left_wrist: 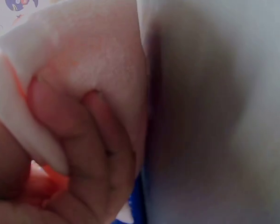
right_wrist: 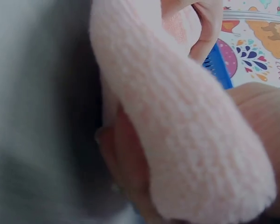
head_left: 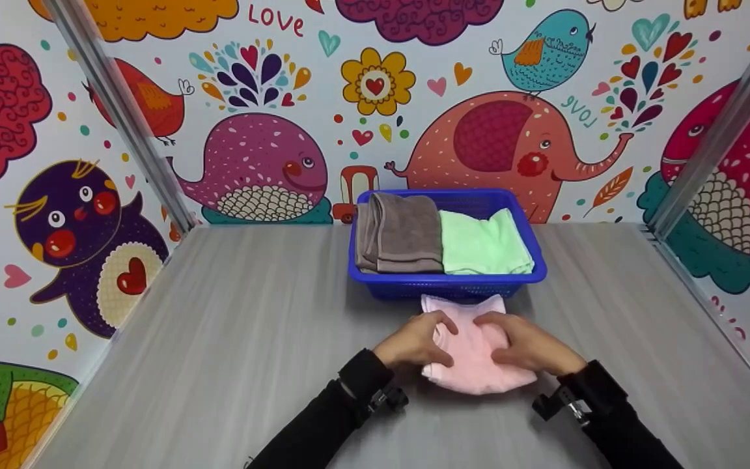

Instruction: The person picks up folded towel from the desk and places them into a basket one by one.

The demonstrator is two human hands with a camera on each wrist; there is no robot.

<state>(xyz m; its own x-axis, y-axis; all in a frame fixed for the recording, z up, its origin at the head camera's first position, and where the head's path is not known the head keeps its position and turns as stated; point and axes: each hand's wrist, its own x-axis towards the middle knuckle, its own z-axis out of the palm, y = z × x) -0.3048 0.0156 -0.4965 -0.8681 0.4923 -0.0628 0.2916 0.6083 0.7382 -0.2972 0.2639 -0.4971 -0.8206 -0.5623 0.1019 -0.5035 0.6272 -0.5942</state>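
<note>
Both hands hold a folded pink towel (head_left: 472,352) in front of the basket, slightly above the table. The left hand (head_left: 419,340) grips its left side, thumb on top; in the left wrist view curled fingers (left_wrist: 84,126) press into the cloth's underside. On the opposite side the right hand (head_left: 531,342) pinches the towel, and its fingers (right_wrist: 128,154) reach beneath the cloth in the right wrist view. Just beyond stands a blue plastic basket (head_left: 446,279). Inside it, folded brown towels (head_left: 407,234) stand at the left and a light green towel (head_left: 486,242) lies beside them.
The grey wood-grain table (head_left: 251,326) extends around the basket on both sides. Behind it rises a wall panel (head_left: 362,78) printed with cartoon animals. Metal posts (head_left: 124,111) mark the back corners, and printed side panels flank the table.
</note>
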